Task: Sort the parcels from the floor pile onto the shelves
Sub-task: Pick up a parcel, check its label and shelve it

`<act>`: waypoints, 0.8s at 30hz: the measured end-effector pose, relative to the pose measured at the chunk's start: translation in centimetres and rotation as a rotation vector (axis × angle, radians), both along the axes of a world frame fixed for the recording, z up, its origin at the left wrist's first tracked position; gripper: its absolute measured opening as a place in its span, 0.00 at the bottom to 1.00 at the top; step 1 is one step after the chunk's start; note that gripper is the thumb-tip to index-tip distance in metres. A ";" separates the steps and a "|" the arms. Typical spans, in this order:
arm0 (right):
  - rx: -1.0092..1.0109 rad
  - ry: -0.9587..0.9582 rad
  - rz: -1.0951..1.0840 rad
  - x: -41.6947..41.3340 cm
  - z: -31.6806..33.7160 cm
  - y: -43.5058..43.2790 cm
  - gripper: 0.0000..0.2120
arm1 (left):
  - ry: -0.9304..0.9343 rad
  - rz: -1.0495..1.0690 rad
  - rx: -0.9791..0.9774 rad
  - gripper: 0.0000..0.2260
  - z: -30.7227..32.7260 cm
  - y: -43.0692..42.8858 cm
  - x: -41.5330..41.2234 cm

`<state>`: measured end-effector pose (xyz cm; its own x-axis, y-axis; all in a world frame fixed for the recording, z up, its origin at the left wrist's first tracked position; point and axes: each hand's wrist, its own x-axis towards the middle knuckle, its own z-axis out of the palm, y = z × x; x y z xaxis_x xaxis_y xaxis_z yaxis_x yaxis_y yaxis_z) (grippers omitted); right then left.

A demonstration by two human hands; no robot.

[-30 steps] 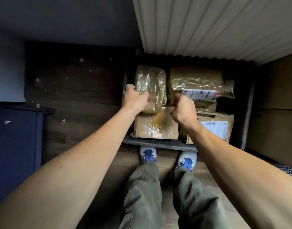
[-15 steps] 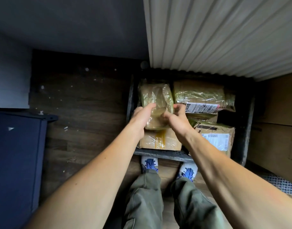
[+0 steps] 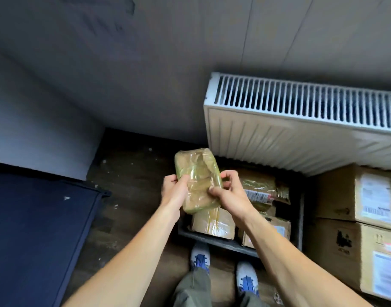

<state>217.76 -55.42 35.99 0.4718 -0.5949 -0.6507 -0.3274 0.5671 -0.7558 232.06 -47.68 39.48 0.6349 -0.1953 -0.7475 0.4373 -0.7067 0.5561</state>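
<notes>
1. The left hand (image 3: 175, 192) and the right hand (image 3: 229, 193) each grasp a side of the tape-wrapped parcel (image 3: 198, 180).
2. The parcel is held in the air above the dark crate (image 3: 299, 220) of parcels, near the radiator (image 3: 301, 125).

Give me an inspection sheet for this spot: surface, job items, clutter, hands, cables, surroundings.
Surface: dark wooden floor, pale specks on it.
Job's things: tan parcel wrapped in clear film, held in the air near a black crate; the crate holds a brown cardboard box and a film-wrapped parcel with a printed label.
Clutter: stacked labelled cardboard cartons right of the crate.
Hands: left hand and right hand both grip the tan parcel, one each side.
Cables: nothing seen.
Surroundings: white ribbed radiator above the crate, grey wall, dark blue flat-topped unit at left.
</notes>
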 end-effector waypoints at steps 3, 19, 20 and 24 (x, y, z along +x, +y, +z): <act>-0.081 -0.160 0.055 1.8 9.9 -2.1 0.20 | -0.012 0.046 -0.124 0.36 9.2 -0.8 1.5; -0.794 -1.077 0.124 3.4 72.0 -7.0 0.23 | -0.802 -0.145 -1.075 0.32 72.1 -1.5 0.9; -0.812 -1.131 0.116 2.8 74.1 -6.5 0.24 | -0.840 -0.177 -1.118 0.30 74.5 -0.9 0.0; -0.833 -1.298 0.105 2.1 79.1 -4.7 0.22 | -0.941 -0.187 -1.201 0.25 81.0 0.7 -2.5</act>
<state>219.88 -60.13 115.14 0.4928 -0.4983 0.7134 0.7721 -0.1277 -0.6226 229.58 -46.99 120.48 0.6706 -0.4985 0.5493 -0.4291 0.3433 0.8355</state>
